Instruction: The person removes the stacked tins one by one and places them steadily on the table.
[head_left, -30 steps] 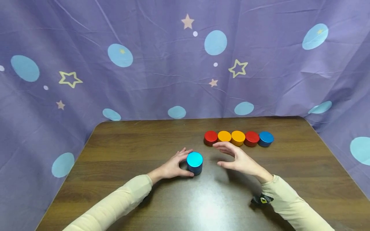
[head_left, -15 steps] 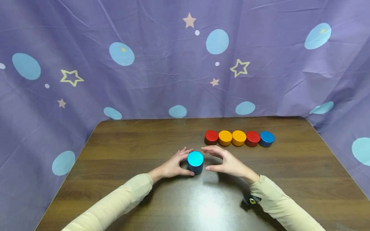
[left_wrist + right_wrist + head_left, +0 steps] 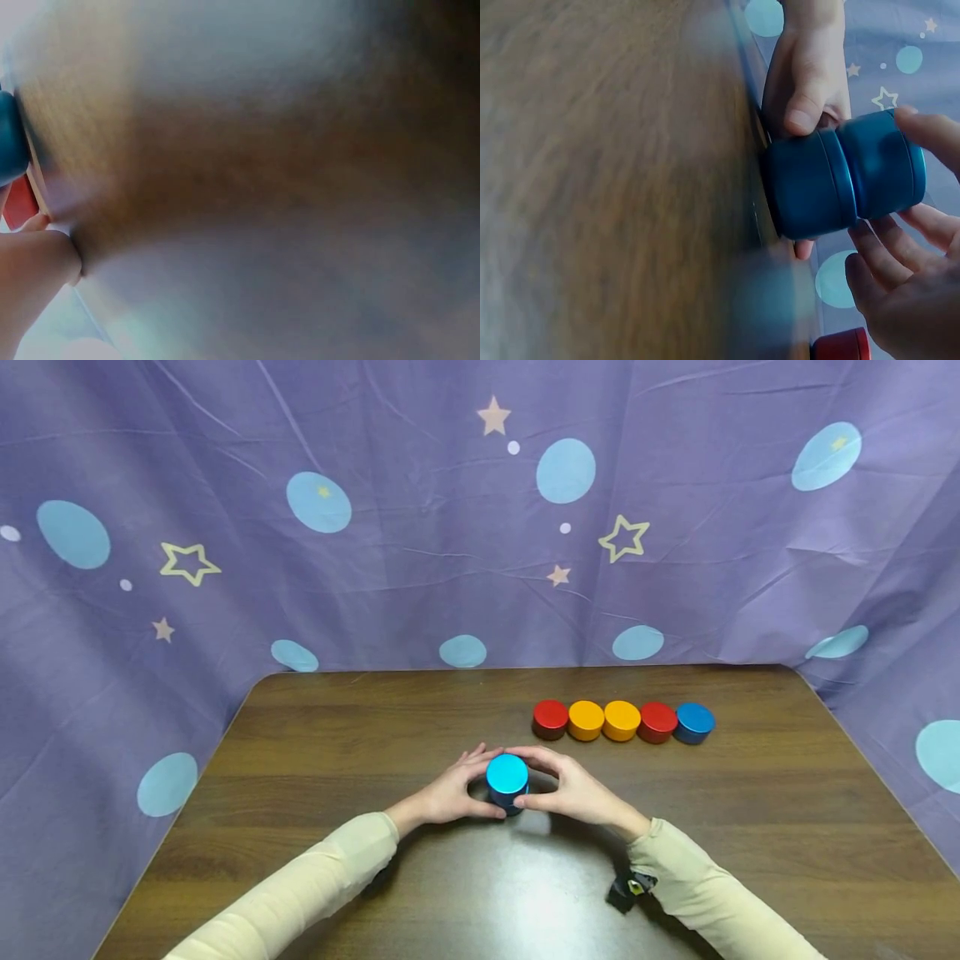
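Observation:
Two blue round tins stand stacked in front of me, the upper tin (image 3: 507, 774) showing its bright lid. Beneath it sits the lower tin (image 3: 808, 187), with a narrow seam between them in the right wrist view. My left hand (image 3: 452, 789) grips the lower tin from the left, thumb at the near side and fingers behind. From the right, my right hand (image 3: 573, 789) holds the upper tin between its thumb and fingers. In the left wrist view a blue tin (image 3: 10, 142) shows only at the edge.
Behind the hands runs a row of short tins: a red tin (image 3: 551, 720), two orange tins (image 3: 603, 720), another red tin (image 3: 657, 722) and a blue tin (image 3: 694, 723). A purple curtain (image 3: 375, 593) hangs beyond the far edge of the wooden table (image 3: 337, 718).
My right hand has moved left from beside the stack, and its thumb and fingers have closed around the upper tin. The left hand has stayed in place on the stack.

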`<act>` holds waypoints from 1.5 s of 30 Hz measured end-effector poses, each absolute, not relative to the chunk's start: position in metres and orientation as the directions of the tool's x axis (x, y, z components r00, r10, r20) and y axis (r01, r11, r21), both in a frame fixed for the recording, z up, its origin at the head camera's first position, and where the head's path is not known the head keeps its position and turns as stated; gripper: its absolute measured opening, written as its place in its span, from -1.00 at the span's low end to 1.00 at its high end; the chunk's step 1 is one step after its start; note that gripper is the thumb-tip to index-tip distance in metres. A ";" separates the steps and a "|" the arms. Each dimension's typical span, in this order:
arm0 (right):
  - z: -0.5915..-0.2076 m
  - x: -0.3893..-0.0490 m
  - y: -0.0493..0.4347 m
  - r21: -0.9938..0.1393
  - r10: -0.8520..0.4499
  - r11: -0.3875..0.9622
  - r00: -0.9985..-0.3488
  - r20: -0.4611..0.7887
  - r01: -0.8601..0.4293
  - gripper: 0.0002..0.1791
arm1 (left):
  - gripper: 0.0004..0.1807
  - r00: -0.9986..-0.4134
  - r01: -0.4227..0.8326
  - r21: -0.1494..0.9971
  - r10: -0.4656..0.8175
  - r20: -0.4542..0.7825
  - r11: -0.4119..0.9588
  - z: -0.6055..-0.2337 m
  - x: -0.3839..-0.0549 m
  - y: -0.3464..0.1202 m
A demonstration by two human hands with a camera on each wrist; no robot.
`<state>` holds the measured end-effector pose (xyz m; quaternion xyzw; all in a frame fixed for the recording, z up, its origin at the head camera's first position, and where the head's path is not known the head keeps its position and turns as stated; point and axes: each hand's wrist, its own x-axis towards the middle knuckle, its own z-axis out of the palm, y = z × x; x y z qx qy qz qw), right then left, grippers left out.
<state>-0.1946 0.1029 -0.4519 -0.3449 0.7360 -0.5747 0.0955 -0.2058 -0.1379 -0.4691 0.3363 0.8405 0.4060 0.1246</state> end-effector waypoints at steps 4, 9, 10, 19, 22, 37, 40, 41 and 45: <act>-0.452 -0.195 0.100 -0.926 -0.602 0.095 -0.762 0.239 -0.366 -0.35 | -0.25 -0.745 0.462 0.767 0.664 0.063 0.446 -0.469 -0.206 -0.138; -0.458 -0.197 0.100 -0.915 -0.597 0.103 -0.760 0.257 -0.390 -0.37 | -0.24 -0.745 0.461 0.768 0.665 0.062 0.445 -0.468 -0.205 -0.138; -0.458 -0.197 0.100 -0.912 -0.596 0.106 -0.759 0.262 -0.397 -0.37 | -0.24 -0.744 0.461 0.768 0.666 0.061 0.445 -0.468 -0.206 -0.138; -0.455 -0.196 0.108 -0.923 -0.576 0.120 -0.783 0.234 -0.365 -0.36 | -0.29 -0.739 0.462 0.764 0.672 0.050 0.451 -0.467 -0.206 -0.137; -0.454 -0.195 0.112 -0.923 -0.565 0.129 -0.792 0.232 -0.363 -0.36 | -0.30 -0.741 0.459 0.762 0.670 0.044 0.457 -0.467 -0.206 -0.137; -0.457 -0.195 0.131 -0.926 -0.521 0.144 -0.822 0.229 -0.349 -0.37 | -0.33 -0.738 0.455 0.758 0.674 0.027 0.468 -0.467 -0.207 -0.138; -0.457 -0.195 0.137 -0.927 -0.508 0.161 -0.834 0.215 -0.337 -0.36 | -0.33 -0.738 0.451 0.759 0.674 0.021 0.469 -0.467 -0.207 -0.139; -0.457 -0.195 0.139 -0.927 -0.503 0.167 -0.838 0.213 -0.335 -0.36 | -0.33 -0.738 0.449 0.760 0.675 0.020 0.470 -0.466 -0.207 -0.139; -0.457 -0.195 0.147 -0.928 -0.477 0.178 -0.853 0.210 -0.328 -0.35 | -0.33 -0.736 0.451 0.759 0.677 0.019 0.469 -0.466 -0.207 -0.139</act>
